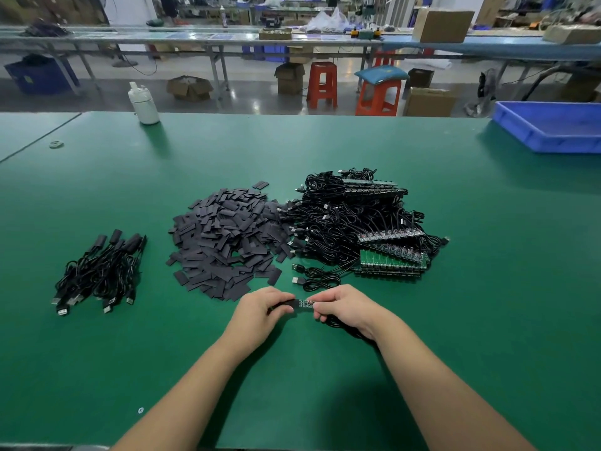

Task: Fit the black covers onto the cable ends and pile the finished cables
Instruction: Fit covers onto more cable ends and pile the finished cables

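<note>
While the left hand [264,307] pinches a black cover [286,305] and the right hand [341,307] grips the cable end [305,303], both low over the green table [325,369], the cover sits only partly on, so misalignment could snag it.

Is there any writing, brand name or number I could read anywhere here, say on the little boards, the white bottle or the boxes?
None can be read.
Board held between the left hand and right hand: markings too small.
Green boards by the cables: print too small.
White bottle: no label shows.
Cardboard box on the far bench: no legible print.
Blue bin on the floor: yellow sticker, blurred.
</note>
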{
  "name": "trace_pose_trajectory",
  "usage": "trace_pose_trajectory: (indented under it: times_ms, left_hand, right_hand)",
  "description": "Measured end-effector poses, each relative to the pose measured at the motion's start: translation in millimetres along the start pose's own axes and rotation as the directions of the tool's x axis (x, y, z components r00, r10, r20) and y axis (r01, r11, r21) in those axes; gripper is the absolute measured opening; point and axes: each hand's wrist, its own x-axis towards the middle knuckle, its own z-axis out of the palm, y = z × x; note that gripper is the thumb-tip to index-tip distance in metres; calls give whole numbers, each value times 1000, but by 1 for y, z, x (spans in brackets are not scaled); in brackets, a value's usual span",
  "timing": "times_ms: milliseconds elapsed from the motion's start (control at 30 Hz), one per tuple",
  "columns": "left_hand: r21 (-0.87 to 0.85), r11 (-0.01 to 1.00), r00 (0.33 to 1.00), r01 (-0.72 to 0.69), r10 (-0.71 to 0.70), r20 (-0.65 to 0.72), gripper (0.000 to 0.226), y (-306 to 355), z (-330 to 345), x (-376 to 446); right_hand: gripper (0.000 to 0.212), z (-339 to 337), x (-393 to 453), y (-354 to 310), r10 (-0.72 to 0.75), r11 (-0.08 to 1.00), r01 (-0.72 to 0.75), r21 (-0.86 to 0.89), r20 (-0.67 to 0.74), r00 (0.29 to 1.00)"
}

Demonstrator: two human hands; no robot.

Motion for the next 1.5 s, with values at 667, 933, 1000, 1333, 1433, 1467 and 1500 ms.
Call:
trace_pose_trajectory:
  times_ms: [667, 933, 1000, 1333, 1433, 1467, 1500]
  left_hand:
    - [155, 975, 984, -156, 140, 107, 26, 13, 11, 12]
    - [81, 986, 989, -143, 139, 53, 20, 15, 11, 11]
    - [41, 993, 994, -111, 110, 24, 18, 17, 12, 10]
    - [41, 993, 993, -111, 109, 33, 17, 16, 14, 10]
    - [89, 985, 988, -148, 142, 66, 19, 15, 15, 10]
    - [97, 984, 987, -150, 144, 72, 20, 15, 16, 10]
    - [101, 984, 987, -150, 142, 73, 20, 15, 17, 10]
  right_hand:
    - [13, 0, 3, 4, -29, 999, 28, 36, 23, 999]
    - [16, -2, 0, 1, -25, 999, 23, 42, 59, 998]
    - [17, -3, -1, 0, -16, 998, 13, 61, 44, 999]
    - [19, -1, -3, 0, -40, 998, 42, -46, 37, 999]
    - [26, 1, -3, -1, -73, 996, 76, -54, 55, 996]
    - [29, 1, -4, -2, -78, 995, 82, -63, 57, 995]
    - [31, 1, -4, -2, -82, 993, 86, -75, 56, 995]
